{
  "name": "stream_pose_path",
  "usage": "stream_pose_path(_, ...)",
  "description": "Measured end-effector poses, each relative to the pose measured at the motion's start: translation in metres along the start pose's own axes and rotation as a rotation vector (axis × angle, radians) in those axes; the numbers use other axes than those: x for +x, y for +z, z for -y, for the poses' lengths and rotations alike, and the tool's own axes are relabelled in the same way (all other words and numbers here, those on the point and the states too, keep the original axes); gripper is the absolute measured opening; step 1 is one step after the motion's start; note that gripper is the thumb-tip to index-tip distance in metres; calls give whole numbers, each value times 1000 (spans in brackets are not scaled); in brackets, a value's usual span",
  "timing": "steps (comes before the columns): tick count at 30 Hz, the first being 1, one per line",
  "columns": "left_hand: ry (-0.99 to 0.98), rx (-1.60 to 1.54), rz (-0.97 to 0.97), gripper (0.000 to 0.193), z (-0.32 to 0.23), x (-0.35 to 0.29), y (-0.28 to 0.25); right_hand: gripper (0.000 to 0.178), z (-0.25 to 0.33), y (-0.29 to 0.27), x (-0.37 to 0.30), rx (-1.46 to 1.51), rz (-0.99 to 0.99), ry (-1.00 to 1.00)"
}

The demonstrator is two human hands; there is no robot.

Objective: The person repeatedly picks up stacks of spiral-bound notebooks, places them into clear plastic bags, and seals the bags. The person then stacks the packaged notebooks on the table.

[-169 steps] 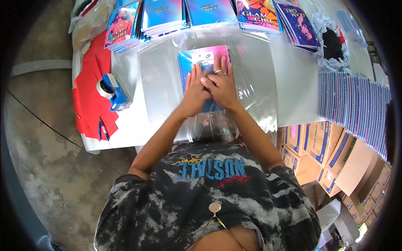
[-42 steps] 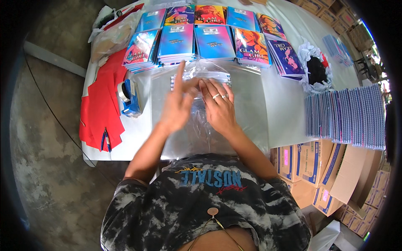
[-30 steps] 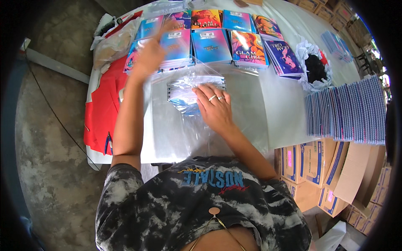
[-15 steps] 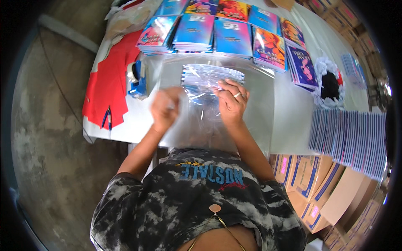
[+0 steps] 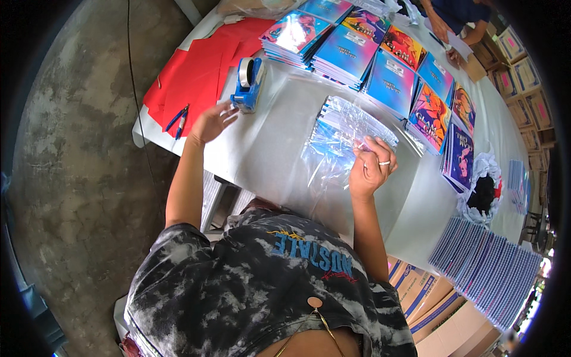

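Observation:
My right hand [image 5: 372,168], with a ring on one finger, is closed on the gathered clear plastic bag [image 5: 333,163]. Inside the shiny plastic lies a stack of spiral notebooks [image 5: 352,116], spine edges showing. On the left, my left hand [image 5: 213,122] is empty, its fingers apart and reaching up to the lower end of a blue tape dispenser [image 5: 248,89]. I cannot tell whether the fingertips touch it. The dispenser holds a roll of tape [image 5: 244,72].
Rows of colourful notebooks [image 5: 389,83] fill the table's far side. Red sheets [image 5: 193,77] and blue-handled pliers [image 5: 178,121] lie at left. A long notebook stack [image 5: 485,268] stands right, above cardboard boxes [image 5: 416,291]. Another person's hands [image 5: 443,30] hold paper at far right.
My left hand has left the plastic and moved left to the tape dispenser, its fingers opening. The right hand keeps its grip on the bag. The whole view has swung to the left.

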State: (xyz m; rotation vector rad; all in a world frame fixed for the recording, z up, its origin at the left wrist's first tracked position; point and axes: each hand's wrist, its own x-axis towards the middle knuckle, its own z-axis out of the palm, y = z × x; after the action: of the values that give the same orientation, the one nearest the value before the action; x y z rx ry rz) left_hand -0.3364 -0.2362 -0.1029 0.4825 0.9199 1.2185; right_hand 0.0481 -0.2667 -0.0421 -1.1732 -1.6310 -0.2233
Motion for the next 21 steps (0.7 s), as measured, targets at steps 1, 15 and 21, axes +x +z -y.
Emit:
stream_pose_path(1,-14,386,-112,24,10,-1,-17,19,1,0,-1,10,4,7)
stream_pose_path(15,-119,427,75,34,108,-47,238,40,-1,-3,-7,39,45,26)
stream_pose_path(21,-175,783,-166,44,148,-23,196,83,42,-56,69,-127,778,142)
